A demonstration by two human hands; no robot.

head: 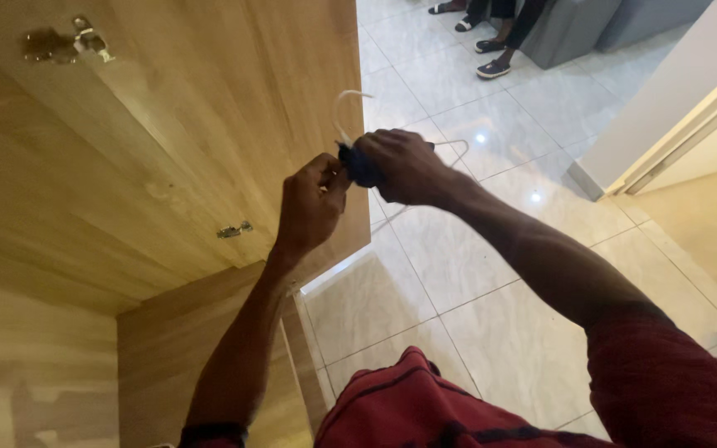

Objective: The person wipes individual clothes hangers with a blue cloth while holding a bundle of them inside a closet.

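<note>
My right hand [404, 166] is closed around a dark blue bundle of cloth [358, 168] and a white wire hanger [343, 108], whose hook curves up to the left of the hand. The hanger's shoulder [456, 146] pokes out to the right of that hand. My left hand [311, 203] pinches the left end of the same dark cloth, thumb and fingers together. Both hands are held out in front of me, beside the edge of an open wooden wardrobe door [209, 124]. How much cloth there is stays hidden inside my fists.
The wardrobe door carries metal hinges [85, 41] [234, 230]. Below lies a glossy white tiled floor [458, 282]. Other people's sandalled feet [491, 58] rest by a grey sofa [574, 29] at the back. A white door frame [665, 124] stands at the right.
</note>
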